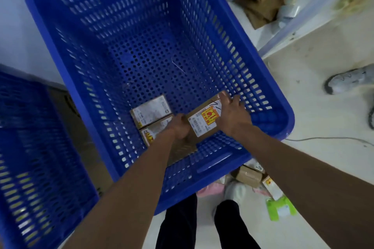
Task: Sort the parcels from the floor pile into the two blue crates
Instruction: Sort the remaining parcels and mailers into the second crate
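Observation:
A large blue perforated crate (66, 79) fills the middle of the head view. Both my arms reach down into it. A brown cardboard parcel (203, 120) with a white label and a red-and-yellow sticker lies near the crate's front wall. My left hand (180, 127) grips its left edge, and my right hand (232, 111) lies on its right end with fingers spread. Two more labelled parcels sit to its left on the crate floor: one (150, 110) farther back, another (151, 133) partly hidden under my left wrist. A second blue crate (30, 147) stands at the left.
Behind the crate's near wall, by my feet, lie more parcels (250, 176), a pink bag (210, 189) and a green packet (280, 208). A white metal shelf (303, 24) with cardboard boxes stands at the upper right. Another person's shoe (348, 81) is at the right edge.

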The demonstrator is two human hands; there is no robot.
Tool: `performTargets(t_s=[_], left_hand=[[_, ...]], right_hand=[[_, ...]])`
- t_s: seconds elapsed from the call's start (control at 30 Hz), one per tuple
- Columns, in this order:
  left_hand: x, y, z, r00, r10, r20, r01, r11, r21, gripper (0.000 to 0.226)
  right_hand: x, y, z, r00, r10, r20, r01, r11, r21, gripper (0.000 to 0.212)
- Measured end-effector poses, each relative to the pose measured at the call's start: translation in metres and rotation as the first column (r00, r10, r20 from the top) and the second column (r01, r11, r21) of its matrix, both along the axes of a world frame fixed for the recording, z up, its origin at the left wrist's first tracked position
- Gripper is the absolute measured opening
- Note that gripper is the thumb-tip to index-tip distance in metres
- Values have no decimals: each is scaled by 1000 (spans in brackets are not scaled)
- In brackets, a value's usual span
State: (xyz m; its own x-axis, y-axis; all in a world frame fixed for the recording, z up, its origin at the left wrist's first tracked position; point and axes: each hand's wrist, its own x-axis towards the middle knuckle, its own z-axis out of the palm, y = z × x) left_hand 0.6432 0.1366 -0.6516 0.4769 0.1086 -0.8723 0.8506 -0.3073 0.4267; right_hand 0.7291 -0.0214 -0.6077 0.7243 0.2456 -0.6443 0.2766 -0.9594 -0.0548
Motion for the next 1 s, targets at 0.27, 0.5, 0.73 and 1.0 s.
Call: performTargets(t_s=[0.27,0.5,0.73,1.0], left_hand=[[-6,-5,-25,998,-59,4,59,996,64,45],[-8,-14,-48,941,-337,-28,334,911,242,49],[-8,-17,-48,896,-442,-42,431,842,325,53],[-29,-18,17,957,-290,25,273,926,262,36]], right_hand=[[20,-10,-36,970,-24,-241,-11,990,-141,97],[18,-3,-52,932,11,-363,-116,956,-269,94],[14,3,-44,924,-2,-382,-121,947,-297,92],[8,-11,28,926,64,-372,-95,993,-64,64]])
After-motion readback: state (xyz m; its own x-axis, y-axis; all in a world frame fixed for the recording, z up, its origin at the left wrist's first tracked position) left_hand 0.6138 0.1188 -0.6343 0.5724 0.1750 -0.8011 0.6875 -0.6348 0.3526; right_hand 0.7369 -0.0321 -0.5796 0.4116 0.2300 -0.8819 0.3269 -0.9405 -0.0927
